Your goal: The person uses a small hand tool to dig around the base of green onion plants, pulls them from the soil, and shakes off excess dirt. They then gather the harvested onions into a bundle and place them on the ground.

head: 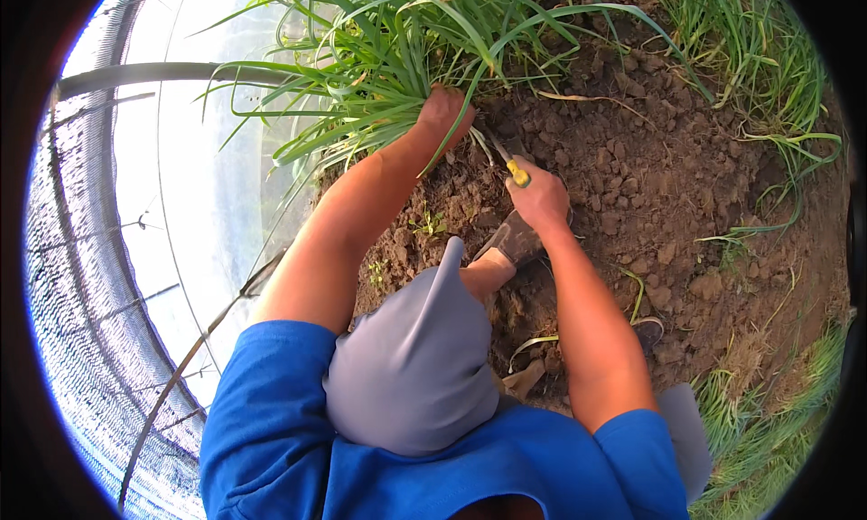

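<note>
My left hand (pixel 447 114) grips a bunch of long green leafy stalks (pixel 399 103), which look like green onions or a similar plant, low down near the soil. Pale stem ends (pixel 482 144) stick out below that hand. My right hand (pixel 540 191) is closed around the yellow handle (pixel 519 172) of a hand tool. Its thin metal shaft (pixel 500 149) points up and left towards the base of the plants; the tip is hidden there. The two hands are apart, with the shaft and pale stems between them.
Loose brown clods of soil (pixel 609 181) lie around my shoe (pixel 518 239). More green plants (pixel 752 53) grow at the upper right and others (pixel 765 445) at the lower right. At the left stand translucent plastic sheeting (pixel 203 181), a curved pole (pixel 176 72) and netting (pixel 81 283).
</note>
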{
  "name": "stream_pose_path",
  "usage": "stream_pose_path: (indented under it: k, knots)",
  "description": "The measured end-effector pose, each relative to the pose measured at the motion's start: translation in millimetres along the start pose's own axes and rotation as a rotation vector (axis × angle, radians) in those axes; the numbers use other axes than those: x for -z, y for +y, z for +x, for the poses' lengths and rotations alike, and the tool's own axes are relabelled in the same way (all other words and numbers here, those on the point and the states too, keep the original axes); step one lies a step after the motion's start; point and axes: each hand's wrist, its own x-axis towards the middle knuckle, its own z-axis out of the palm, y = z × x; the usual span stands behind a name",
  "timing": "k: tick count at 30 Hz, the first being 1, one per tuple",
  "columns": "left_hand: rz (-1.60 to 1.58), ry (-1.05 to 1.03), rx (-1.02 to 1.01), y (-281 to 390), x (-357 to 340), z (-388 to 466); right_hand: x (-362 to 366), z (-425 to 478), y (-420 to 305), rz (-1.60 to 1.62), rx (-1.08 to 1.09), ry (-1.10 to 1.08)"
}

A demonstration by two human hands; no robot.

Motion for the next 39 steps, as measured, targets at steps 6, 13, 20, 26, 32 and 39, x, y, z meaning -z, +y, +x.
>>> stream_pose_path:
  k: [6, 13, 20, 26, 32, 39]
  knots:
    - [-0.111, 0.094, -0.161, -12.9, 2.3, -24.2, 22.2, 7.1, 44.5, 0.488, -0.202, -0.138]
    - [-0.131, 0.315, -0.180, -19.2, -26.4, -67.2, 71.1, -45.3, -18.6, -0.227, 0.106, -0.083]
    - [0.083, -0.022, -0.151, -21.4, -16.2, -44.5, 22.3, -32.9, -49.2, -0.394, 0.261, -0.073]
    - [-0.132, -0.280, -0.109, -20.2, 3.6, -34.0, -12.5, -26.8, -68.6, -0.334, 0.044, -0.094]
    - [-0.010, -0.115, -0.097, -13.1, -23.5, -43.3, -23.4, 18.3, 26.4, 0.548, -0.270, -0.268]
    - [0.021, -0.171, -0.152, -8.5, -21.4, -56.6, 5.4, -20.4, 47.5, 0.203, 0.046, -0.152]
